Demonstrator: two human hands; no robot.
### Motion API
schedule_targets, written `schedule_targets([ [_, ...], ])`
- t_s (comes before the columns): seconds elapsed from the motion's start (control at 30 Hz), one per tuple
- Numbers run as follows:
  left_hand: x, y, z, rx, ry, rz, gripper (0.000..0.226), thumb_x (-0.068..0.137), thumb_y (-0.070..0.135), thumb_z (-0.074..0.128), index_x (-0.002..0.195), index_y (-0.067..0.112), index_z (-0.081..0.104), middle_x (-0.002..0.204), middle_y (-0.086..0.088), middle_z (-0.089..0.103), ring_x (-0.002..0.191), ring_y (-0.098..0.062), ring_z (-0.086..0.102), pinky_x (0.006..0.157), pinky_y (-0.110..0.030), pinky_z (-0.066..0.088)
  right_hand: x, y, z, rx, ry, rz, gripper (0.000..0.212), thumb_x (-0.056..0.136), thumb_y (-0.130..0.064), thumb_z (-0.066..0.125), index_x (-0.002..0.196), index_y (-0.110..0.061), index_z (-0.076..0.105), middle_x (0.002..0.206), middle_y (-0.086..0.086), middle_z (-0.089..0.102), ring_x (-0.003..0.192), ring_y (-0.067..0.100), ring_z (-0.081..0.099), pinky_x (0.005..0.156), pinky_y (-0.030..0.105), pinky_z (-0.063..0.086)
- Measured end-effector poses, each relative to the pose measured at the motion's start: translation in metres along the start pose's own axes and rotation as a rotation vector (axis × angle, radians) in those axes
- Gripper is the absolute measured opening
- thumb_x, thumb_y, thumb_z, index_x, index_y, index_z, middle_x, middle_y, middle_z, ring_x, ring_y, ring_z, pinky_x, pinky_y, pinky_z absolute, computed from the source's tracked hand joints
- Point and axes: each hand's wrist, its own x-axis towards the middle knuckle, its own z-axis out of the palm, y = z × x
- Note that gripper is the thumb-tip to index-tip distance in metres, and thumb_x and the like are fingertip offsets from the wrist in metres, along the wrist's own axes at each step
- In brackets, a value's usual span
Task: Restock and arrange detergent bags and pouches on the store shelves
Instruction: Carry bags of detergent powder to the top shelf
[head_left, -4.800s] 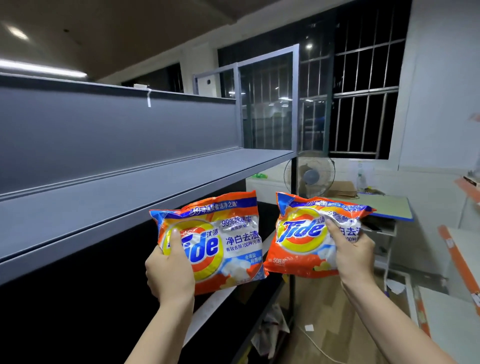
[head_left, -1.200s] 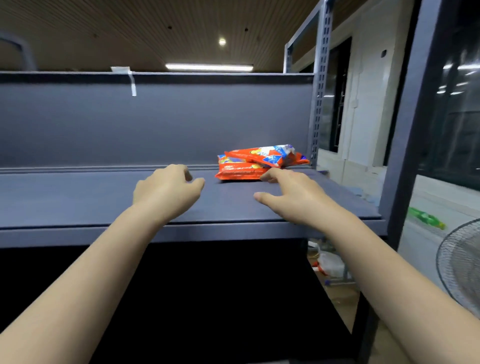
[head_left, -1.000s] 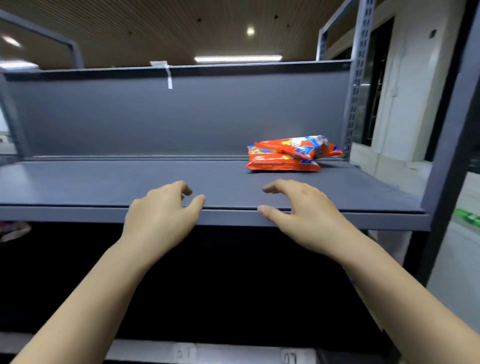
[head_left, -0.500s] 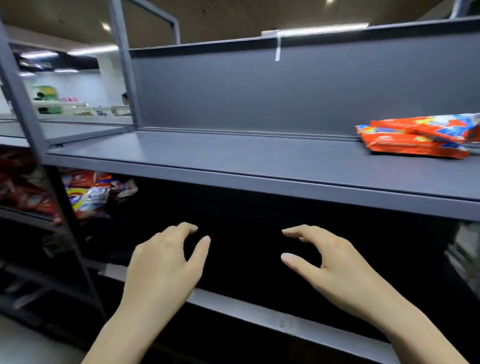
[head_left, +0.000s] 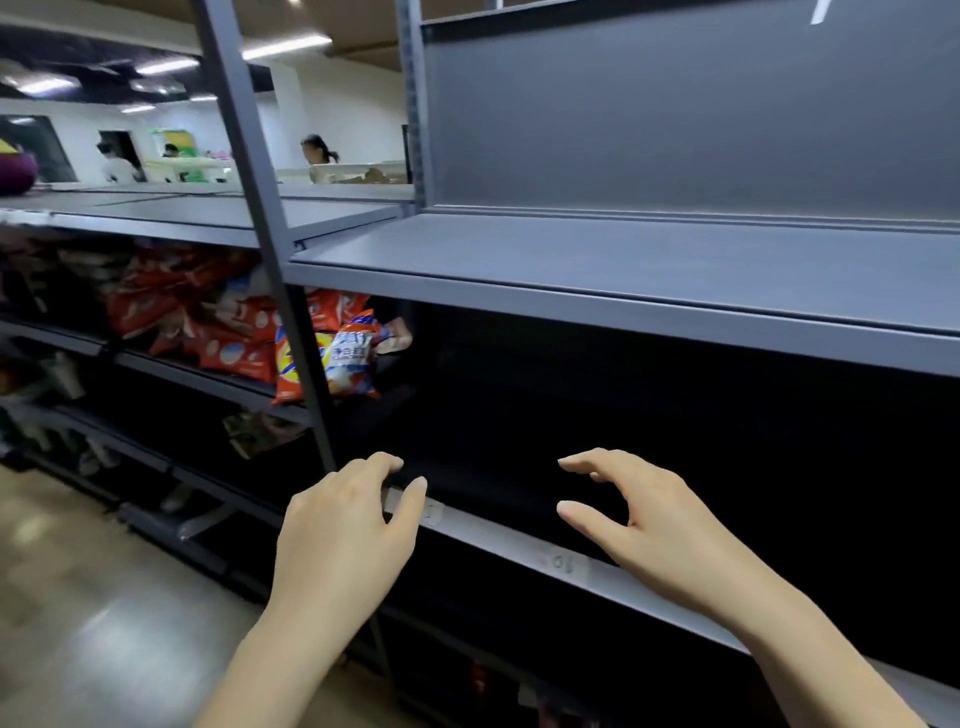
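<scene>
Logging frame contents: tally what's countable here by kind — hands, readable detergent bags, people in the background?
Hands: 2, left hand and right hand, both empty
Detergent bag with readable front: 1; the red bags piled left of it are too blurred to count
People in the background: 3
Total: 6

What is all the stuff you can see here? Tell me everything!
Top shelf: one, grey, upper right, bare where visible.
Back panel: one, grey, behind the top shelf.
Post: one, grey, slanting down the middle left.
Detergent bags: a pile, count unclear, mostly orange-red, on the left middle shelf.
Front bag: one, orange, blue and white, at the pile's right end.
People: about three, far off, blurred.
Floor: shiny tan, lower left.
Left hand: one, empty.
Right hand: one, empty.
</scene>
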Motion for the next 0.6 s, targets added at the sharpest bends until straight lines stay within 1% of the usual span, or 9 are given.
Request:
schedule_targets([
  [0.13, 0.012, -0.046, -0.002, 0.025, 0.003, -0.057, 0.041, 0.091, 0.052, 0.042, 0.122, 0.030, 0.055, 0.105, 0.016, 0.062, 0.078, -0.006, 0.055, 0.089, -0.029, 0.042, 0.037, -0.027, 0.036, -0.005, -0.071, -0.055, 0.045, 0.088, -0.056, 0.049, 0.131, -0.044, 0.045, 0.130, -0.029, 0.047, 0.124, -0.008, 0.040, 0.105, 0.024, 0.036],
  [0.23, 0.023, -0.078, -0.004, 0.028, 0.010, -0.103, 0.040, 0.091, 0.052, 0.042, 0.122, 0.031, 0.055, 0.098, 0.016, 0.062, 0.076, -0.006, 0.055, 0.089, -0.031, 0.043, 0.066, -0.043, 0.064, -0.003, -0.119, -0.091, 0.046, 0.088, -0.056, 0.049, 0.131, -0.042, 0.045, 0.131, -0.027, 0.048, 0.124, -0.007, 0.041, 0.105, 0.023, 0.036],
  [0.3, 0.032, -0.101, -0.005, 0.046, 0.012, -0.126, 0.040, 0.091, 0.054, 0.040, 0.122, 0.032, 0.054, 0.092, 0.016, 0.061, 0.074, -0.005, 0.053, 0.089, -0.031, 0.043, 0.086, -0.053, 0.083, 0.010, -0.144, -0.112, 0.049, 0.086, -0.058, 0.048, 0.132, -0.042, 0.045, 0.131, -0.027, 0.048, 0.124, -0.007, 0.041, 0.105, 0.023, 0.036],
  [0.4, 0.052, -0.137, -0.005, 0.095, 0.024, -0.165, 0.041, 0.091, 0.054, 0.038, 0.123, 0.033, 0.053, 0.097, 0.018, 0.060, 0.077, -0.004, 0.053, 0.091, -0.029, 0.038, 0.119, -0.066, 0.110, 0.020, -0.168, -0.148, 0.052, 0.083, -0.063, 0.044, 0.132, -0.043, 0.044, 0.130, -0.028, 0.048, 0.123, -0.008, 0.041, 0.102, 0.019, 0.035],
  [0.53, 0.090, -0.185, -0.006, 0.110, 0.052, -0.223, 0.039, 0.090, 0.052, 0.040, 0.120, 0.031, 0.056, 0.106, 0.017, 0.063, 0.084, -0.007, 0.056, 0.090, -0.031, 0.041, 0.170, -0.085, 0.146, 0.037, -0.193, -0.186, 0.053, 0.084, -0.063, 0.042, 0.132, -0.043, 0.043, 0.131, -0.027, 0.048, 0.123, -0.007, 0.041, 0.100, 0.017, 0.034],
  [0.6, 0.112, -0.207, -0.008, 0.114, 0.063, -0.244, 0.039, 0.090, 0.053, 0.040, 0.118, 0.032, 0.056, 0.105, 0.017, 0.064, 0.085, -0.008, 0.056, 0.089, -0.031, 0.041, 0.195, -0.096, 0.161, 0.041, -0.193, -0.194, 0.050, 0.086, -0.061, 0.044, 0.133, -0.043, 0.043, 0.131, -0.028, 0.047, 0.123, -0.008, 0.040, 0.099, 0.015, 0.032],
])
